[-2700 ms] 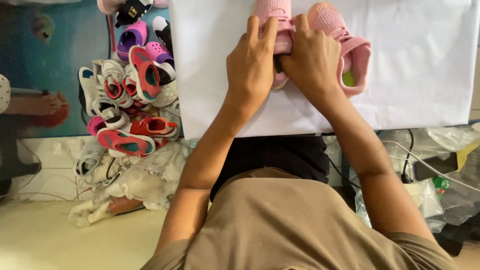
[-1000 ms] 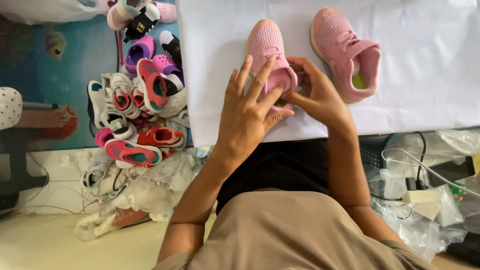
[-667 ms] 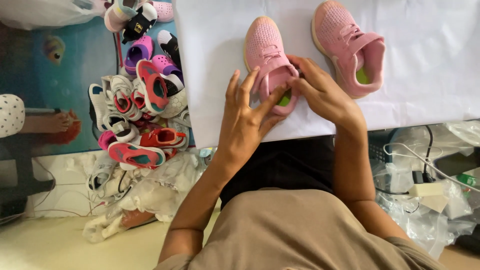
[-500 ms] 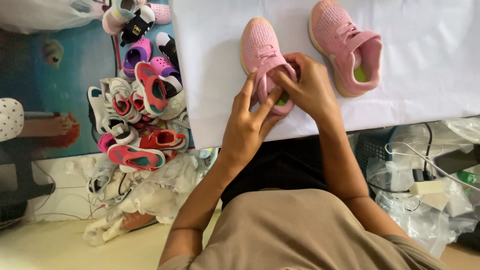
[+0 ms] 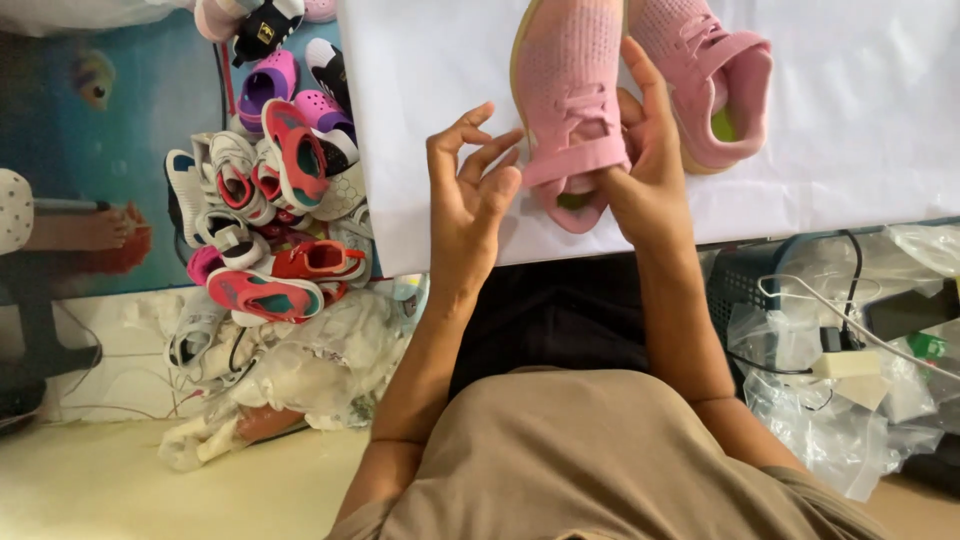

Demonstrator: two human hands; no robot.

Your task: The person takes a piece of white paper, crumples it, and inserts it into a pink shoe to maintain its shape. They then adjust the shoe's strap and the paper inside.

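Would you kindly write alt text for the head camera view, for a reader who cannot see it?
Seen from above, a person's right hand grips a pink shoe at its strap on a white table, while the left hand hovers open beside it. A second pink shoe lies to the right, and a pile of small shoes sits on the floor at left.

The right hand (image 5: 645,165) grips a pink knit shoe (image 5: 570,90) at its strap and heel opening, fingers stretched up along the shoe's side, thumb tucked at the collar. The left hand (image 5: 470,195) hovers just beside the shoe's other side, palm open and fingers loosely curled, its fingertips close to the strap but apart from it. Both hands are over a white-covered desk (image 5: 860,130). Just beyond the right hand lies a second pink shoe (image 5: 705,75), opening turned toward the person. Well off to the left of the left hand, a pile of small colourful shoes (image 5: 270,200) sits on the floor.
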